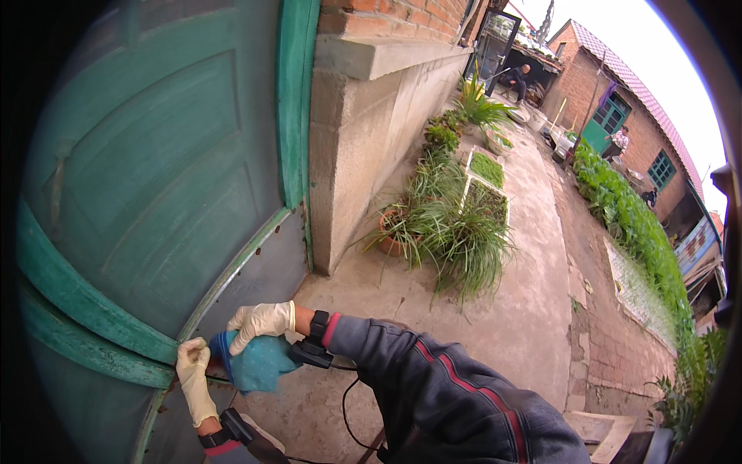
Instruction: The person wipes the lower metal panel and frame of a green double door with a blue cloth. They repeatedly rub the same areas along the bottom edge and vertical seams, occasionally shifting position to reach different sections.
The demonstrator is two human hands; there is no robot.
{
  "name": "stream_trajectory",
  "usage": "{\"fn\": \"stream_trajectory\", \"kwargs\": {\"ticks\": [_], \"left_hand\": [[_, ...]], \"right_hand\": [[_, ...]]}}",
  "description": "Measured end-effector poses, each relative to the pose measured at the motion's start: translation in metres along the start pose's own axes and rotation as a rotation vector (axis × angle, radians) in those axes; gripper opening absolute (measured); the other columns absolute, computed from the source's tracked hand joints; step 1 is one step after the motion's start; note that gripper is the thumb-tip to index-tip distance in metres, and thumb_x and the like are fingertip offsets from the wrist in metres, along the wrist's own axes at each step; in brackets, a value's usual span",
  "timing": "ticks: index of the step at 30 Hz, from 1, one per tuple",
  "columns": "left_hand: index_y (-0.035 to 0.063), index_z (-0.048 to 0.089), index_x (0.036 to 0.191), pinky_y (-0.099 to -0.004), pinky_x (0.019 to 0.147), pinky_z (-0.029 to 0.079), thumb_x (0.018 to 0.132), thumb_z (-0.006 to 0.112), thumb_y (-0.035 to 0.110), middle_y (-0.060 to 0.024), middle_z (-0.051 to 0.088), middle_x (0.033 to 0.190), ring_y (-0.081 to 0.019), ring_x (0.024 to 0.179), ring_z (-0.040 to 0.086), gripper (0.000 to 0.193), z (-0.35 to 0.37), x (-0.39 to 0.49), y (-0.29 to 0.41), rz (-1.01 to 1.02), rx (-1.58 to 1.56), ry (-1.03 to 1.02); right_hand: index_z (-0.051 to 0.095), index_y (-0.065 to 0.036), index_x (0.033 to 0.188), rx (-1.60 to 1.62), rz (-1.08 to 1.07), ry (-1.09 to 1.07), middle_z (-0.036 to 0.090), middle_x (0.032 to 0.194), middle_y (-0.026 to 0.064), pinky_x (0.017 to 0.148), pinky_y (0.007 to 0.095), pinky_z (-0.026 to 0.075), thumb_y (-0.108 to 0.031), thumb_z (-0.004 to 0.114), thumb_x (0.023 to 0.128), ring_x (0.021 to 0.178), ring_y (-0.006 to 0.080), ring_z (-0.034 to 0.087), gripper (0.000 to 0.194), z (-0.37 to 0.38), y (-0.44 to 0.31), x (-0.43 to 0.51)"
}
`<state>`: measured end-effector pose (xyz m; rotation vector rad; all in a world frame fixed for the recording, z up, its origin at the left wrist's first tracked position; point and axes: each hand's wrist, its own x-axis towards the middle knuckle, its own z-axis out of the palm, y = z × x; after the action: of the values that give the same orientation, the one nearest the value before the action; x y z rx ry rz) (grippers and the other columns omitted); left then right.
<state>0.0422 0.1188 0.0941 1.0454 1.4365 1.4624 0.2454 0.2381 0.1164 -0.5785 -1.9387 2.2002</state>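
Observation:
My right hand (264, 326), in a pale rubber glove, is closed on a teal cloth (264, 362) with dark blue stripes at one edge. The cloth hangs bunched beside the lower part of a green door (168, 145). My left hand (195, 380), gloved the same way, has its fingers curled at the door's edge, where two green frame rails (110, 313) meet. Whether those fingers grip the edge is hidden by the hand. Grey sheet metal (261, 272) with nail heads covers the bottom of the door. Both wrists wear black strapped devices (313, 348).
Right of the door stands a concrete-based brick wall (371, 127). Potted grassy plants (458, 232) and planter boxes (487, 168) line the concrete path (533, 278). A black cable (348, 406) hangs below my right sleeve. Two people (517, 78) (618, 142) are far off near brick buildings.

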Motion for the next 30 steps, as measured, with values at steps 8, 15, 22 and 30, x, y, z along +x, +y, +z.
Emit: {"fn": "stream_trajectory", "kwargs": {"ticks": [8, 15, 22, 30], "left_hand": [[-0.0011, 0.053, 0.11, -0.0332, 0.09, 0.041, 0.089, 0.044, 0.062, -0.0067, 0.055, 0.103, -0.0223, 0.095, 0.055, 0.067, 0.0, 0.0, -0.005, -0.38, 0.488, 0.173], [-0.004, 0.04, 0.134, -0.036, 0.101, 0.036, 0.089, 0.059, 0.043, -0.0118, 0.048, 0.13, -0.0216, 0.115, 0.048, 0.068, 0.003, -0.003, -0.007, 0.064, 0.197, 0.085], [-0.0024, 0.042, 0.132, -0.0343, 0.1, 0.036, 0.085, 0.068, 0.026, -0.011, 0.047, 0.129, -0.0204, 0.116, 0.046, 0.06, 0.027, -0.019, 0.029, -0.125, -0.311, 0.121], [-0.002, 0.051, 0.122, -0.0305, 0.093, 0.04, 0.085, 0.068, 0.017, -0.0072, 0.057, 0.115, -0.0164, 0.101, 0.053, 0.045, 0.028, -0.015, 0.029, -0.042, -0.066, 0.091]], "right_hand": [[0.066, -0.005, 0.089, 0.463, -0.24, 0.298, 0.063, 0.08, -0.0008, 0.073, 0.0309, 0.049, -0.011, 0.067, 0.083, 0.073, 0.0128, 0.06, 0.008, -0.009, 0.016, 0.025], [0.066, -0.004, 0.097, 0.514, -0.194, 0.138, 0.067, 0.09, 0.0032, 0.078, 0.0324, 0.05, -0.008, 0.066, 0.084, 0.081, 0.0171, 0.063, 0.014, -0.004, 0.017, 0.023], [0.064, -0.001, 0.108, 0.38, -0.135, 0.15, 0.067, 0.095, 0.0042, 0.08, 0.0316, 0.051, -0.015, 0.065, 0.087, 0.086, 0.0156, 0.062, 0.026, -0.003, 0.013, 0.017], [0.064, -0.002, 0.106, 0.475, -0.029, 0.217, 0.065, 0.092, 0.0054, 0.078, 0.0319, 0.049, -0.026, 0.071, 0.083, 0.084, 0.0156, 0.061, 0.034, -0.003, 0.013, 0.017]]}}
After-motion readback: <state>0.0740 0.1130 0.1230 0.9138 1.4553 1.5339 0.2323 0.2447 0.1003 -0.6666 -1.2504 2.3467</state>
